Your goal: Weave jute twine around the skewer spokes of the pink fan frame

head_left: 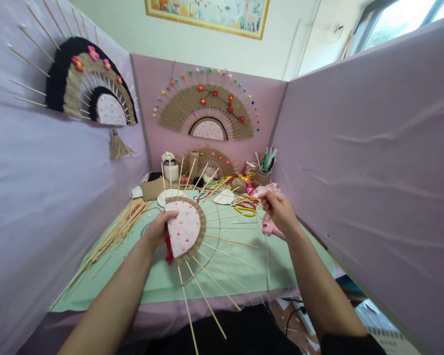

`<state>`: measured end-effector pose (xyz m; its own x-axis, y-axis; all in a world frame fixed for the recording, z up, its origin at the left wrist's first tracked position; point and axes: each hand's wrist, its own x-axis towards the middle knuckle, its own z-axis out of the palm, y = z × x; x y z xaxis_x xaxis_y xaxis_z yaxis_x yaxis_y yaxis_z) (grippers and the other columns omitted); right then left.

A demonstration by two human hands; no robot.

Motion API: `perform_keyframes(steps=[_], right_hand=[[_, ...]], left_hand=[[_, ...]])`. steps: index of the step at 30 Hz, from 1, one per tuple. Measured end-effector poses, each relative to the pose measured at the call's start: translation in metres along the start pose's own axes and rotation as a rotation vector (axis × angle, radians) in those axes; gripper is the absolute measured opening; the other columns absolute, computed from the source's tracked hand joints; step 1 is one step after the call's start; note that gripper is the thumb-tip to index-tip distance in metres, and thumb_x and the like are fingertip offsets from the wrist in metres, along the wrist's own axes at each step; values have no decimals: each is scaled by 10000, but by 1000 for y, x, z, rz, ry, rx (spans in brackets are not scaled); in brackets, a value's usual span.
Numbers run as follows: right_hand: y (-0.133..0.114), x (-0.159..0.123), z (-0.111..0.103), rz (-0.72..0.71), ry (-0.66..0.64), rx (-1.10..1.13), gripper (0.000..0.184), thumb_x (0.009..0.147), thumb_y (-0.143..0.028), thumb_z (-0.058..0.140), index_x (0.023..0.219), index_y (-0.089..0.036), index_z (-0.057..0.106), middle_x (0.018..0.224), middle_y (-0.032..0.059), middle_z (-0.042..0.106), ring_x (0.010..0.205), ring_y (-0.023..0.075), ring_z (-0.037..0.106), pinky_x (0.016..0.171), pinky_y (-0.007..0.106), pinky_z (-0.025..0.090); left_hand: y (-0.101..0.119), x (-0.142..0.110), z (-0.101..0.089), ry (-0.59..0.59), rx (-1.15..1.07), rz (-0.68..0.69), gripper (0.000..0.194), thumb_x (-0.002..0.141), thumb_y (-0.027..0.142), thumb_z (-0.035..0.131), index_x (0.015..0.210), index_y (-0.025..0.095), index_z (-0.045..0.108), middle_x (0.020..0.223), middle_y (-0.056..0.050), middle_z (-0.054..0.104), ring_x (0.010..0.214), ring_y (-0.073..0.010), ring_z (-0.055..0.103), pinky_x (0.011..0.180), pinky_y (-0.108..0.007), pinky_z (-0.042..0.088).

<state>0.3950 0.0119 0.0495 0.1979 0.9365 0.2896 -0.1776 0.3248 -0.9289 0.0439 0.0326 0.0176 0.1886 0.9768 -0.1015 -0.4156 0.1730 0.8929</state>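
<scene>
My left hand (160,228) grips the straight edge of a half-round fan (185,227), its thumb on the pink dotted fabric. A woven twine band (202,224) runs along the curved edge, and thin wooden sticks (231,241) spread out from it. One thin cord (219,224) arcs across the sticks. Something red (169,250) hangs below the straight edge. On the right, the fingers of my right hand (279,211) are pinched together near the upper stick ends; what they hold is too fine to make out. A pink glue gun (272,227) lies just below that hand.
Loose sticks (111,231) lie in a heap on the left. Yellow-handled scissors (246,212), a twine ball (239,185), a white bottle (170,170) and a tool pot (263,175) stand or lie toward the back. Decorated fans (207,106) hang on the partitions around the table (244,276).
</scene>
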Motion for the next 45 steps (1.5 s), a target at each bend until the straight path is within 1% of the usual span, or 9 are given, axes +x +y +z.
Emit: perform_keyframes(steps=[5, 8, 14, 24, 27, 29, 33, 40, 45], right_hand=[[-7, -6, 4, -36, 37, 28, 392, 652, -548, 756, 693, -165, 684, 594, -11, 517, 527, 73, 421, 459, 202, 324], [-8, -12, 5, -46, 9, 40, 386, 682, -551, 731, 702, -168, 686, 596, -8, 514, 535, 78, 420, 475, 211, 334], [8, -22, 13, 53, -71, 97, 431, 727, -603, 661, 842, -191, 721, 622, -3, 510, 529, 90, 401, 459, 221, 311], [14, -39, 31, 322, -294, 248, 732, 658, -815, 523, 823, -148, 776, 652, 59, 557, 591, 126, 457, 528, 244, 368], [13, -43, 34, 354, -395, 248, 777, 678, -833, 466, 807, -131, 776, 594, 50, 530, 578, 128, 446, 554, 255, 367], [12, -46, 35, 346, -425, 231, 797, 700, -839, 417, 815, -136, 772, 571, 40, 507, 569, 131, 438, 561, 264, 361], [13, -53, 33, 312, -378, 202, 841, 707, -858, 347, 828, -139, 766, 538, 22, 455, 519, 129, 398, 532, 276, 333], [27, -62, 23, 264, -280, 170, 685, 750, -780, 445, 758, -158, 734, 488, -21, 357, 453, 100, 287, 473, 259, 245], [28, -62, 17, 177, -204, 115, 677, 772, -772, 420, 752, -166, 721, 501, -23, 349, 466, 107, 300, 474, 270, 258]], left_hand=[[0, -1, 0, -6, 12, -4, 177, 615, 216, 709, 743, 102, 663, 624, -55, 686, 512, -158, 614, 509, -255, 505], [1, -2, 2, 3, -9, -4, 157, 619, 200, 692, 741, 107, 661, 619, -58, 686, 512, -165, 615, 521, -267, 514], [3, -3, 5, 47, -43, 25, 161, 649, 191, 651, 794, 125, 671, 709, -83, 724, 633, -220, 674, 608, -318, 550], [6, -8, 10, 4, -117, 75, 269, 685, 190, 638, 937, 98, 662, 887, -111, 734, 861, -259, 689, 802, -357, 549], [5, -8, 10, -20, -120, 89, 317, 697, 197, 642, 1000, 104, 650, 929, -103, 731, 892, -247, 684, 821, -347, 543], [4, -8, 9, -32, -126, 93, 340, 704, 206, 648, 1027, 101, 646, 938, -98, 730, 878, -233, 684, 816, -338, 546], [3, -8, 7, -53, -132, 100, 337, 704, 220, 658, 1021, 107, 650, 933, -93, 732, 876, -231, 686, 811, -327, 544], [2, -8, 7, -61, -81, 94, 315, 673, 219, 687, 964, 104, 651, 864, -100, 733, 817, -249, 692, 736, -327, 553], [2, -7, 5, -43, -83, 101, 331, 677, 220, 674, 988, 115, 636, 873, -97, 731, 861, -257, 690, 748, -326, 553]])
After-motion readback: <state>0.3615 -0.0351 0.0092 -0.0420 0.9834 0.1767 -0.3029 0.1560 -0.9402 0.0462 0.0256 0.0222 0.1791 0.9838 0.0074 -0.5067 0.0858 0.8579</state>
